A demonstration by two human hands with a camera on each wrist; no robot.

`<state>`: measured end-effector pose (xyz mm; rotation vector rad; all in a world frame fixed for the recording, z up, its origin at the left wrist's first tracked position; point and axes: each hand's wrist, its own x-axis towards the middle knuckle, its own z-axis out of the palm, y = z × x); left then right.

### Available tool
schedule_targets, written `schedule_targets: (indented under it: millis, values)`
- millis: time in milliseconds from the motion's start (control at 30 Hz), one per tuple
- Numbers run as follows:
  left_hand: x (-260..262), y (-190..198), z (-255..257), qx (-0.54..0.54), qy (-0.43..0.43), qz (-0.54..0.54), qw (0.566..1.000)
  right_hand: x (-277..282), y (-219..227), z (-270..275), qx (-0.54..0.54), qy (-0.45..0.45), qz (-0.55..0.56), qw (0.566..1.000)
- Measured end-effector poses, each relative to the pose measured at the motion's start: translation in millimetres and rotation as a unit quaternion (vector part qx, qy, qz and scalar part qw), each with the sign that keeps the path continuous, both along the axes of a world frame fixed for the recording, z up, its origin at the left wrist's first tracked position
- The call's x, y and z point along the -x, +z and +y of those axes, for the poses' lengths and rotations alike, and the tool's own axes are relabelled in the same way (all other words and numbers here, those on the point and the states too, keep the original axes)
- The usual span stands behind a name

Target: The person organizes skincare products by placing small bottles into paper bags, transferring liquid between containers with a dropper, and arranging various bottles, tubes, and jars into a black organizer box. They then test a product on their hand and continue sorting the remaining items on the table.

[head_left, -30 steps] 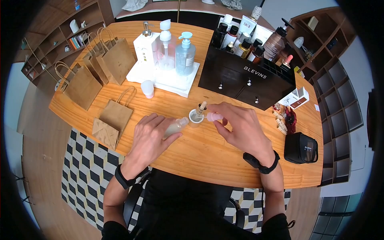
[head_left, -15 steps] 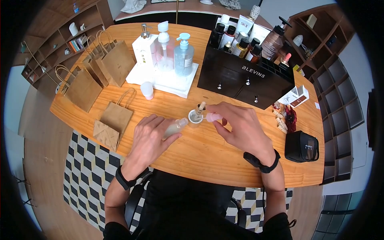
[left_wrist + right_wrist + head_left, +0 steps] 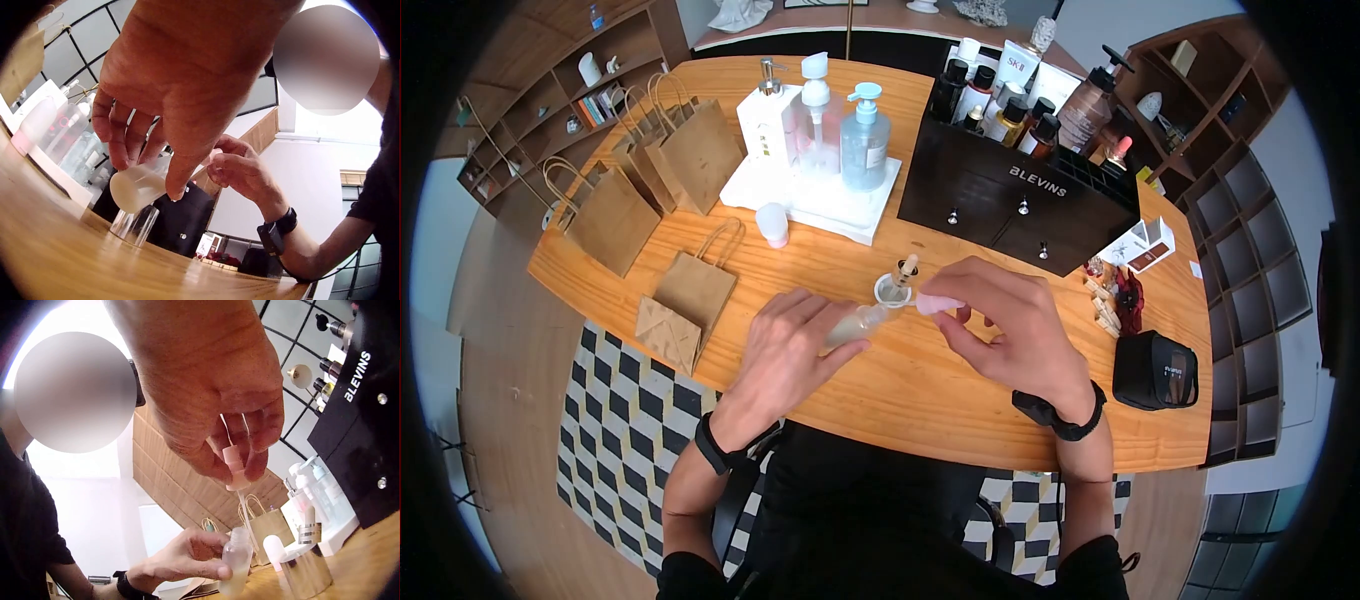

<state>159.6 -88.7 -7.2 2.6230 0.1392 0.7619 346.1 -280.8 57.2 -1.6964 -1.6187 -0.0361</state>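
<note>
My left hand holds a small frosted bottle of milky liquid, tilted with its open neck toward the right. Between thumb and fingers, my right hand pinches a pink pump head with a thin dip tube hanging below it. In the right wrist view the tube overlaps the side of the bottle's neck. Just behind both hands a clear glass jar stands on the table, with a dropper at it. A translucent cap with a pink rim stands farther left.
A white tray bears several pump bottles at the back. Right of it stands a black BLEVINS organizer full of cosmetics. Brown paper bags are on the left. A black case and dried flowers sit on the right.
My left hand has moved the bottle slightly right, so its neck is nearer the pump head. My right hand has shifted slightly down and right, and its fingers have moved on the pump head.
</note>
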Motion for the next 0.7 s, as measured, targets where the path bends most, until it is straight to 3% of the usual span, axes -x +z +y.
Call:
schedule_targets:
  millis: [367,700]
  values:
    - [1.8,-7.0,5.4,-0.001,0.012,0.026,1.000,-5.0,12.1,-6.1,-0.012,-0.036,-0.032,0.999]
    - [0.2,0.5,-1.3,0.011,0.004,0.024,1.000,3.9,1.3,-2.1,0.029,0.014,0.016,0.999]
